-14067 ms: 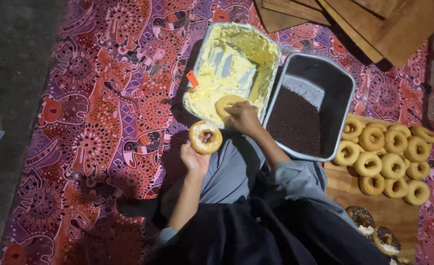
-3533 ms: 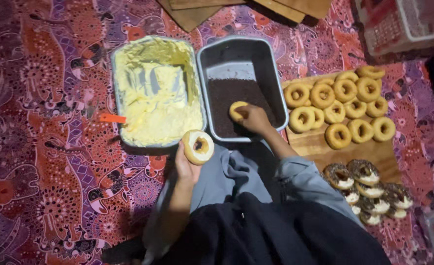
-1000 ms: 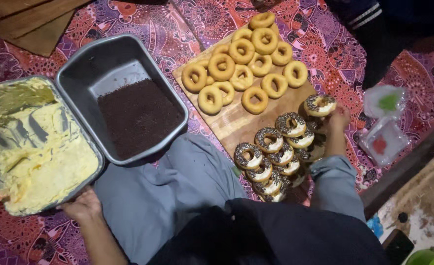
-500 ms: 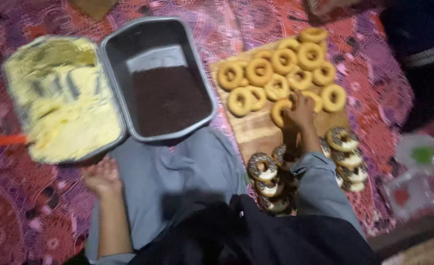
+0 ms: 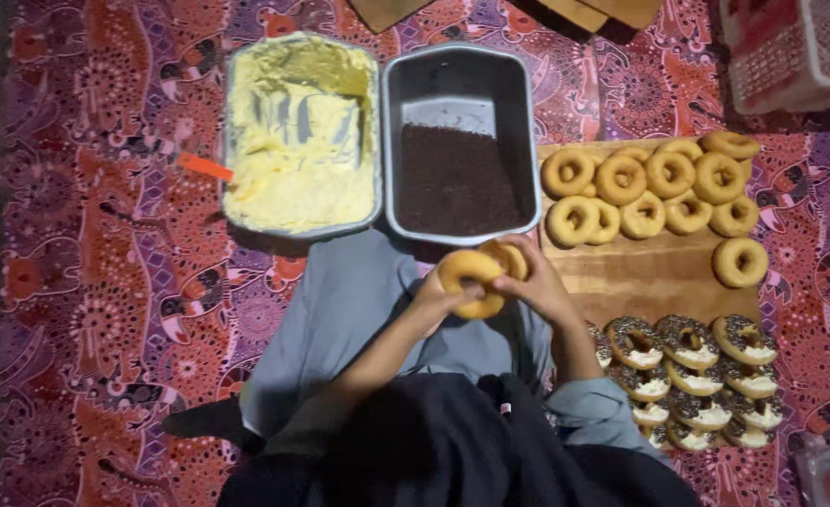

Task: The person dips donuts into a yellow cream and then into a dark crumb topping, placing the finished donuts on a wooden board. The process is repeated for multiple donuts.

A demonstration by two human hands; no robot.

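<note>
Both the left hand and right hand gripped plain golden ring doughnuts, best kept level above the grey trousered lap.

The scene is dim, lit unevenly from above, with brightness gathered just beyond the fingers: the pale yellow cream in the rectangular metal tray is the brightest patch and looks slightly washed out. A dull sheen sits on the bare floor of the grey metal pan of dark chocolate sprinkles. Light falls off toward the frame edges, and the left margin is nearly black. Below the fingers, the person's dark clothing loses all detail in shadow. The picture is soft and grainy overall; the red patterned cloth looks smeared, and the round plain doughnut held in both hands has fuzzy edges.
</note>
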